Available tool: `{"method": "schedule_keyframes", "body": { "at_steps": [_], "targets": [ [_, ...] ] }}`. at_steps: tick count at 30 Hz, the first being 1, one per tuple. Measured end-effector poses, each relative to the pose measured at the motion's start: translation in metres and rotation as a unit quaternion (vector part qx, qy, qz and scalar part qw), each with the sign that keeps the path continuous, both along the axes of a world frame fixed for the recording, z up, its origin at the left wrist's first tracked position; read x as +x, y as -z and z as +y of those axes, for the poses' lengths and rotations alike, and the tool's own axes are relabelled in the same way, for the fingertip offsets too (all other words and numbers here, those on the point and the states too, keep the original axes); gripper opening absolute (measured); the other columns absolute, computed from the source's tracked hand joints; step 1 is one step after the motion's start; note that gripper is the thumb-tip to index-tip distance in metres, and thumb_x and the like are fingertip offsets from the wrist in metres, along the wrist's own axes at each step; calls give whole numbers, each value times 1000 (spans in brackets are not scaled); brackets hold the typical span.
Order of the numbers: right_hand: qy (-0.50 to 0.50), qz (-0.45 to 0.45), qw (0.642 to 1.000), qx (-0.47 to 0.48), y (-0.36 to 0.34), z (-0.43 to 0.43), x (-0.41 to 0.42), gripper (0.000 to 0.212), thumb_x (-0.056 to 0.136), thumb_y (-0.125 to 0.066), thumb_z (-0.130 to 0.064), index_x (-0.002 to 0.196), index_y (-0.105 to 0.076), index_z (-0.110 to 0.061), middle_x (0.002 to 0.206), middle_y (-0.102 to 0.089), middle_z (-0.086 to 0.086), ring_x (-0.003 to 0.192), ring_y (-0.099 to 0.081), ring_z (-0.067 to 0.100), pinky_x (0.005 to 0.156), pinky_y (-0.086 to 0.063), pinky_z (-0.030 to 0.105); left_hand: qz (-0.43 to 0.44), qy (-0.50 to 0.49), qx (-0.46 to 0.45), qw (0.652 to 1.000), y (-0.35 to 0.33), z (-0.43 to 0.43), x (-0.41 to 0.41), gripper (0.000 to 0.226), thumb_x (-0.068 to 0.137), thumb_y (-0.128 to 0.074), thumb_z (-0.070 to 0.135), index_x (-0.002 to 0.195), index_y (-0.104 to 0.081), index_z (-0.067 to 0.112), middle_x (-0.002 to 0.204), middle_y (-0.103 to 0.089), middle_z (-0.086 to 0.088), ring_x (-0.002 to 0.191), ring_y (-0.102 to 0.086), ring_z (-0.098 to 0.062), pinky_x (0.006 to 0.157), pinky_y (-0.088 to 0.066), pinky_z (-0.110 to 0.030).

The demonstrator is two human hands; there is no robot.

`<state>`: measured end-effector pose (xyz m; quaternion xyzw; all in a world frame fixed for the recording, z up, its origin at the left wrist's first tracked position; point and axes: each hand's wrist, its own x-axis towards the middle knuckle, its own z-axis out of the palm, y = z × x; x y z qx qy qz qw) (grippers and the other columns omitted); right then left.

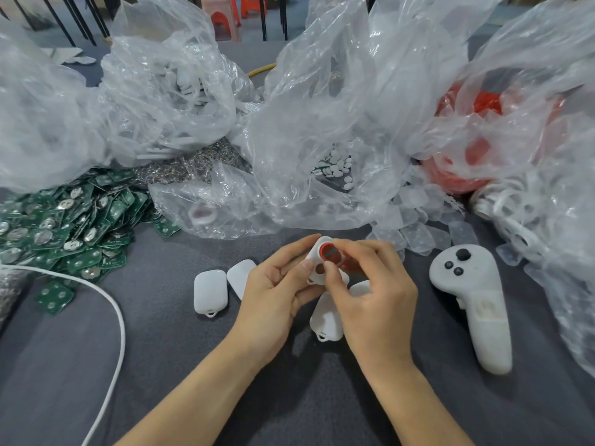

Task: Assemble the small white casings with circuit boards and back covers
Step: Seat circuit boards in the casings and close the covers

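Holding a small white casing [313,257] just above the middle of the bench [180,365], your two hands meet close together. Your left hand [273,294] grips the casing from its left side, with the fingers curled behind it and the thumb across its front. Your right hand [373,291] pinches a red ring [323,251] between thumb and forefinger at the casing's upper opening. The ring touches the casing, but you cannot tell whether it is fully seated. The casing's long axis runs roughly from the near edge toward the far edge, with the ring end farther from you and the small loop end nearer. A second, smaller hole shows below the ring. The green circuit boards [74,220] lie heaped along the left edge, well apart from the casing. They are on your left hand's side, but that hand is occupied, so the next board probably means a reach across or a change of grip. Two white casings [211,292] rest just left of your left hand, and another [325,323] lies beneath your hands. A white handheld controller [473,300] lies toward the right edge. Crumpled clear plastic bags [322,107] crowd the far side.
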<state>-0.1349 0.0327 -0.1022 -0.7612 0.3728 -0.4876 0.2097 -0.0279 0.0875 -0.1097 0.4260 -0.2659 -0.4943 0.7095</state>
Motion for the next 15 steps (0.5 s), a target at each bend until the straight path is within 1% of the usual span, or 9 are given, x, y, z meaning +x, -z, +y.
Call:
{"method": "schedule_keyframes", "body": {
  "at_steps": [5,9,15],
  "targets": [
    [5,-5,1000,-5,0,0,0,27,72,-79,0,97,-72,-11,89,-59,0,81,-49,-2,78,-38,1,0,2,-2,1000,-1,0,0,37,86,-53,15,122,-59,8,112,-70,-13,102,-68,-24,81,-56,-28],
    [1,-15,1000,-3,2,-2,0,29,71,-80,0,97,-73,-11,88,-55,-3,82,-48,-4,79,-37,0,5,1,-2,1000,-1,1,1,36,88,-52,13,122,-58,6,112,-71,-13,102,-68,-24,79,-56,-28],
    [-25,-58,997,44,1,-1,1,25,74,-78,-6,97,-74,-13,87,-59,-1,83,-53,-2,77,-39,4,26,3,9,1000,-3,1,2,32,84,-56,14,115,-63,7,110,-71,-12,101,-69,-23,78,-56,-27]
  ]
}}
